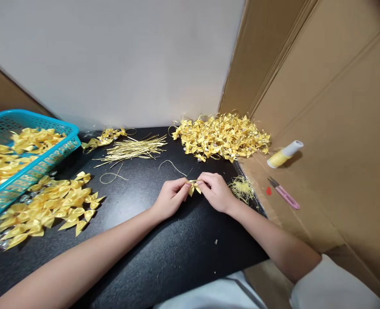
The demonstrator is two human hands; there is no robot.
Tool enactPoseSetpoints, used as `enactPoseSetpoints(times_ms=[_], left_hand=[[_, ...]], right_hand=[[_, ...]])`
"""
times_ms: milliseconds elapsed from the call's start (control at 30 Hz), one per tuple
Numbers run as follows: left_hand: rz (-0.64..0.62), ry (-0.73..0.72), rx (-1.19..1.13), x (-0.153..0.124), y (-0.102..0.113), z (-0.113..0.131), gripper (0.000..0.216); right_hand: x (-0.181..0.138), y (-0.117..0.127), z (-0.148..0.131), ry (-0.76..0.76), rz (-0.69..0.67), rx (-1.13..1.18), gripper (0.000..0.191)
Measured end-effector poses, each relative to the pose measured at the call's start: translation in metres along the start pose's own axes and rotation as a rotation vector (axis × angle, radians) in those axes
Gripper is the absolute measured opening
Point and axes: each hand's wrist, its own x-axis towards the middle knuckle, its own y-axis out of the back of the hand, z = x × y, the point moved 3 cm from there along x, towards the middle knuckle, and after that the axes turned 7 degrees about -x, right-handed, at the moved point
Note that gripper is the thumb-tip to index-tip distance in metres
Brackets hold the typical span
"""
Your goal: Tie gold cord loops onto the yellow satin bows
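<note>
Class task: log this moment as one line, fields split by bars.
left hand: pinching yellow bow | right hand: pinching same bow | left: blue basket | right: pink-handled snips

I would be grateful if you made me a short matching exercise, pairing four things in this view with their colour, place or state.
Things:
1. Lone bow
2. Basket
3. Snips
4. Straight gold cords

Descriptions:
A. Pink-handled
B. In a loose bundle on the black table
C. Pinched between the left hand and the right hand
D. Turquoise, with openwork sides

Pairs: 1-C, 2-D, 3-A, 4-B
</note>
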Motion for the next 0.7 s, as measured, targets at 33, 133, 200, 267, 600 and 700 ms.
enactPoseSetpoints(times_ms=[33,133,200,267,600,700], left_hand=[[0.020,-0.013,0.011,0.000,0.000,0.001,0.039],[0.070,-0.062,0.030,-0.001,0.002,0.004,0.039],[0.089,-0.093,0.036,-0.001,0.002,0.004,0.037],[0.096,-0.111,0.040,0.000,0.003,0.003,0.037],[0.057,-0.169,0.051,-0.003,-0.001,0.006,0.028],[0.041,-0.053,-0.134,-0.003,-0.002,0.005,0.016]], right_hand=[[0.000,0.000,0.000,0.011,0.015,0.009,0.028],[0.000,0.001,0.000,0.052,0.075,-0.032,0.028],[-0.001,0.001,-0.001,0.076,0.101,-0.083,0.028],[-0.001,0.000,-0.002,0.089,0.113,-0.111,0.029],[-0.010,0.007,-0.002,0.104,0.223,-0.095,0.021],[-0.010,0.011,0.000,0.065,0.167,-0.004,0.023]])
